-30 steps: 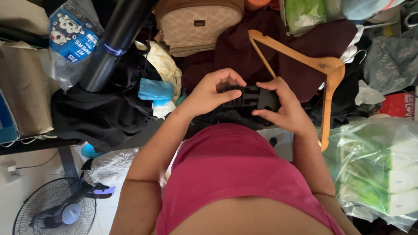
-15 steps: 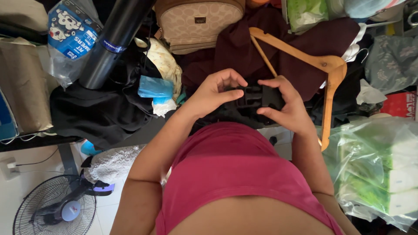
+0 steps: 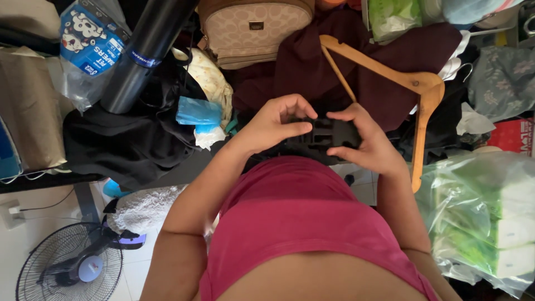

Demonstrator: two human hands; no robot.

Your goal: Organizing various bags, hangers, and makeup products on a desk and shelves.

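I hold a small black plastic piece with slots in it between both hands, just above my pink shirt. My left hand pinches its left end between thumb and curled fingers. My right hand grips its right end, fingers wrapped over the top. Most of the black piece is hidden by my fingers. Right behind my hands lies a wooden hanger on a dark maroon cloth.
The surface is piled with things: a tan patterned backpack, a black tube, black cloth, a blue packet, and bagged green-and-white packs at the right. A floor fan stands at the lower left.
Both hands with the black piece have drifted slightly down toward my body. My right fingers have closed further over the piece's right end.
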